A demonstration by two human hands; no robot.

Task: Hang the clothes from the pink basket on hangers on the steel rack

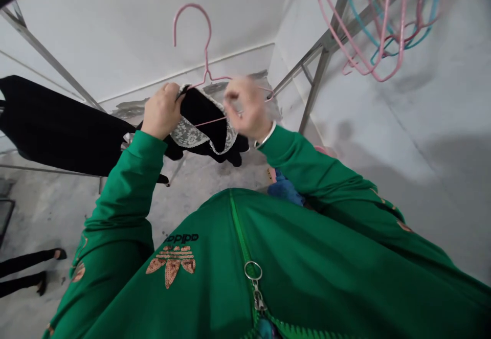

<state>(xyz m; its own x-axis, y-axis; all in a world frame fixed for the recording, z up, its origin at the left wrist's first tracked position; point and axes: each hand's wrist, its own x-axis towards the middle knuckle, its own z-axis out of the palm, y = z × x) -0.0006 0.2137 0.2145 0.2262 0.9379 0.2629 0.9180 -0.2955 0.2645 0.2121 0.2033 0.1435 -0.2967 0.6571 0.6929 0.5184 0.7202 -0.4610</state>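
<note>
Left grip: The person's left grip [161, 112] was closed, its fingers folded over the near edge of a black cloth garment with white floral lace trim [199, 109].
Right grip: The right grip [246, 108] was blurred, with its fingers curled towards the thumb; whether it had hold of the lace edge or the hanger could not be told.
Black garment: It hung between the two grips, its lace neckline spread open, its dark lower folds drooping beneath them.
Pink hanger: A thin pink hanger [207, 59] stood between the grips, its hook rising above both. One shoulder ran down to the left grip at the garment's edge; the other passed behind the right grip, and its end showed beyond. The lower bar crossed the garment's opening.
Sleeves: A green zip-front jacket [215, 262] covered both arms below the grips, and a pale bangle [266, 135] circled the wrist just below the right grip.
Hanging clothes: A long black garment [69, 129] extended to the left of the left grip.
Spare hangers: A cluster of pink and turquoise hangers [402, 27] hung from a grey metal rack [319, 75], above and right of the right grip.
Floor: Blue fabric [286, 190] lay below the right grip; another person's black-trousered legs [26, 262] showed far below and left of the left grip.
</note>
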